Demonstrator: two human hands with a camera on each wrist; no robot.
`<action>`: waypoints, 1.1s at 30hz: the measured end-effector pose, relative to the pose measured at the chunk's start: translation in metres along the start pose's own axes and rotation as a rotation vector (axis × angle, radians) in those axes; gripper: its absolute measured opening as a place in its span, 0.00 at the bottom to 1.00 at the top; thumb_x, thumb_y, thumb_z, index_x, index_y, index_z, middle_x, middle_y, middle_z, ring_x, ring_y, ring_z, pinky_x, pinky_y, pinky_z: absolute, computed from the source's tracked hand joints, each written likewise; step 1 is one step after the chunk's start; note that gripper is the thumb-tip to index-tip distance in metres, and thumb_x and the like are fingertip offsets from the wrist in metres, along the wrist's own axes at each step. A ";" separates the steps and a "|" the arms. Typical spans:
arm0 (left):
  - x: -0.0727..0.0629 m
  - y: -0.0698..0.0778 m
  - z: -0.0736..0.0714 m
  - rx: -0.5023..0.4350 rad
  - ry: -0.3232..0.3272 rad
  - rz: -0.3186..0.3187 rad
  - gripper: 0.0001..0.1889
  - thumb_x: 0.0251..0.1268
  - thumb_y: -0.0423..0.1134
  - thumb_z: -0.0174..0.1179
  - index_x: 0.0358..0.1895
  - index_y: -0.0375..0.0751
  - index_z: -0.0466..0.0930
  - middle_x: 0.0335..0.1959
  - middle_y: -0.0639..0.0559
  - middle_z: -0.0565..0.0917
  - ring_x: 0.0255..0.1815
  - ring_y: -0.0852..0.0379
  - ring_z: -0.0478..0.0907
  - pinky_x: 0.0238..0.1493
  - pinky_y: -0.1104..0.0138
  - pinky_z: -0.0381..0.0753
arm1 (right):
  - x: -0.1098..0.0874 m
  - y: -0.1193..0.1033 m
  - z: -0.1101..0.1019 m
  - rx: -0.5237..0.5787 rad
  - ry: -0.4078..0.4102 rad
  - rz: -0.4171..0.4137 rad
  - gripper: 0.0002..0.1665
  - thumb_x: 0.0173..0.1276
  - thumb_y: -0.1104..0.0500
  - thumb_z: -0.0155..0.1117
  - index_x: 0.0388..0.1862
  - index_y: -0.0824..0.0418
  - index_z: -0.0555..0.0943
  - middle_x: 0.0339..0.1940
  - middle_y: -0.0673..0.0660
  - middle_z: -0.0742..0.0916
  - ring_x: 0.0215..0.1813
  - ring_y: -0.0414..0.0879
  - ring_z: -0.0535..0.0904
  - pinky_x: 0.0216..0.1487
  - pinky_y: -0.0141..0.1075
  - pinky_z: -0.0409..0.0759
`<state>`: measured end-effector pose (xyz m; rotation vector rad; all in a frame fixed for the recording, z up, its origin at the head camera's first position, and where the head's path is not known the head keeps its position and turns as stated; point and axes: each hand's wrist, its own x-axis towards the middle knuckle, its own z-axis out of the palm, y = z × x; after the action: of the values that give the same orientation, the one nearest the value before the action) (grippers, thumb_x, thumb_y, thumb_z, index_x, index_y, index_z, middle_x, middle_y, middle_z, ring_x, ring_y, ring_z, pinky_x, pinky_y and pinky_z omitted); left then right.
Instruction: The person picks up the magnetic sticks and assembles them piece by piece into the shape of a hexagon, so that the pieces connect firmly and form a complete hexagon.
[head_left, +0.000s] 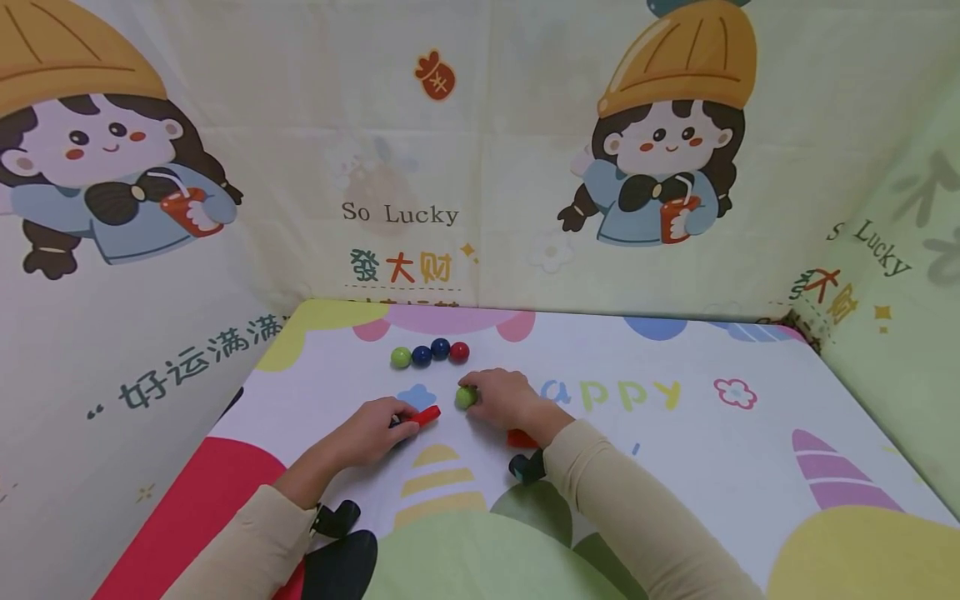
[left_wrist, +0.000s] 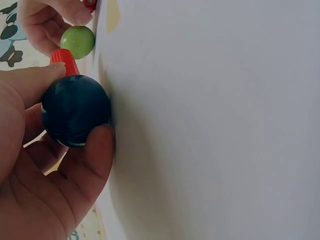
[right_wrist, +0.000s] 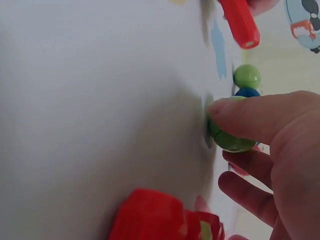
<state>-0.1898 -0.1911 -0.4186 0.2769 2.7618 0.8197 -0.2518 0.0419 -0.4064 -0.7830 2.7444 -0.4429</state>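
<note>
My left hand [head_left: 378, 429] holds a dark blue ball [left_wrist: 76, 111] between thumb and fingers, low over the tabletop. A red stick-like piece [head_left: 427, 417] juts out from the same grip, past the ball; I cannot tell if the two are joined. To the right, my right hand [head_left: 506, 398] pinches a light green ball [head_left: 466, 397], thumb on one side, close to the table surface. Behind the hands several balls stand in a short row: a green ball [head_left: 401, 357], dark blue balls [head_left: 422, 356] and a red ball [head_left: 460, 352].
Beneath the right wrist lies a red object [right_wrist: 150, 215], partly hidden by the arm in the head view. A patterned cloth covers the table [head_left: 720, 450], and printed fabric walls [head_left: 510, 167] rise behind and at the sides. Each wrist wears a black camera [head_left: 528, 467].
</note>
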 end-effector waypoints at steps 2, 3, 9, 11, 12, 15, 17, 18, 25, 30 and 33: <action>0.000 0.000 0.000 0.003 0.001 0.002 0.15 0.69 0.40 0.64 0.55 0.39 0.83 0.43 0.53 0.80 0.46 0.53 0.74 0.56 0.54 0.78 | 0.000 -0.002 0.001 -0.021 -0.014 -0.025 0.28 0.68 0.53 0.69 0.67 0.49 0.78 0.58 0.52 0.84 0.61 0.51 0.76 0.61 0.51 0.72; 0.000 0.000 0.000 0.003 0.001 0.003 0.15 0.69 0.40 0.64 0.55 0.39 0.83 0.43 0.53 0.80 0.46 0.53 0.74 0.56 0.54 0.78 | 0.000 -0.003 0.001 -0.029 -0.018 -0.038 0.28 0.69 0.53 0.69 0.68 0.49 0.78 0.59 0.52 0.84 0.62 0.51 0.76 0.61 0.51 0.72; 0.000 0.000 -0.001 -0.011 0.006 0.003 0.14 0.70 0.40 0.64 0.54 0.39 0.83 0.42 0.53 0.80 0.45 0.53 0.74 0.56 0.53 0.77 | -0.003 -0.009 0.004 -0.026 -0.003 -0.069 0.29 0.68 0.55 0.70 0.68 0.51 0.77 0.60 0.52 0.83 0.63 0.51 0.76 0.64 0.50 0.72; -0.001 0.002 -0.001 -0.016 0.007 -0.001 0.14 0.70 0.40 0.64 0.54 0.39 0.83 0.42 0.53 0.80 0.45 0.53 0.74 0.57 0.53 0.77 | -0.004 -0.012 0.004 -0.004 0.002 -0.066 0.29 0.67 0.55 0.71 0.67 0.53 0.78 0.59 0.53 0.83 0.61 0.50 0.77 0.64 0.48 0.73; -0.001 0.002 -0.002 -0.013 0.005 0.000 0.14 0.70 0.40 0.63 0.54 0.39 0.83 0.42 0.53 0.80 0.45 0.53 0.74 0.57 0.53 0.77 | -0.004 -0.013 0.004 0.010 0.001 -0.067 0.28 0.67 0.56 0.71 0.66 0.54 0.78 0.58 0.53 0.83 0.60 0.50 0.77 0.63 0.46 0.74; -0.002 0.004 -0.002 -0.011 -0.001 0.001 0.14 0.70 0.40 0.63 0.54 0.38 0.83 0.42 0.52 0.80 0.46 0.53 0.74 0.57 0.53 0.77 | -0.006 -0.017 0.005 0.048 -0.010 -0.064 0.26 0.67 0.57 0.71 0.64 0.56 0.79 0.57 0.54 0.83 0.59 0.49 0.76 0.62 0.43 0.75; -0.001 0.004 -0.002 -0.005 -0.005 0.003 0.14 0.70 0.40 0.63 0.54 0.38 0.83 0.42 0.52 0.80 0.46 0.53 0.75 0.57 0.53 0.77 | -0.006 -0.018 0.005 0.072 -0.018 -0.056 0.26 0.67 0.57 0.71 0.63 0.56 0.79 0.57 0.54 0.82 0.59 0.49 0.75 0.61 0.42 0.76; -0.001 0.004 -0.001 -0.002 -0.007 0.007 0.14 0.70 0.40 0.63 0.54 0.37 0.83 0.42 0.52 0.80 0.46 0.53 0.75 0.57 0.53 0.77 | -0.006 -0.019 0.006 0.083 -0.021 -0.051 0.26 0.67 0.57 0.71 0.63 0.56 0.79 0.57 0.54 0.82 0.60 0.49 0.75 0.62 0.42 0.75; -0.001 0.005 0.000 0.008 -0.005 0.009 0.14 0.69 0.40 0.64 0.53 0.37 0.83 0.42 0.52 0.81 0.46 0.53 0.75 0.56 0.53 0.78 | -0.006 -0.019 0.009 0.141 -0.025 -0.047 0.26 0.67 0.58 0.71 0.63 0.56 0.78 0.57 0.53 0.82 0.60 0.49 0.75 0.63 0.43 0.74; -0.002 0.008 0.000 0.021 -0.004 0.002 0.14 0.69 0.40 0.65 0.53 0.37 0.83 0.41 0.52 0.80 0.45 0.53 0.75 0.55 0.54 0.78 | -0.006 -0.019 0.009 0.159 -0.017 -0.054 0.26 0.67 0.58 0.70 0.64 0.55 0.78 0.57 0.53 0.82 0.60 0.48 0.75 0.62 0.43 0.75; -0.002 0.009 0.000 0.033 -0.007 0.002 0.14 0.69 0.40 0.65 0.53 0.36 0.84 0.41 0.52 0.81 0.45 0.53 0.75 0.55 0.54 0.78 | -0.007 -0.020 0.009 0.166 -0.016 -0.056 0.26 0.67 0.58 0.70 0.64 0.55 0.78 0.57 0.53 0.82 0.59 0.47 0.75 0.61 0.42 0.75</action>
<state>-0.1870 -0.1842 -0.4131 0.2888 2.7708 0.7734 -0.2340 0.0271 -0.4068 -0.8186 2.6347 -0.6631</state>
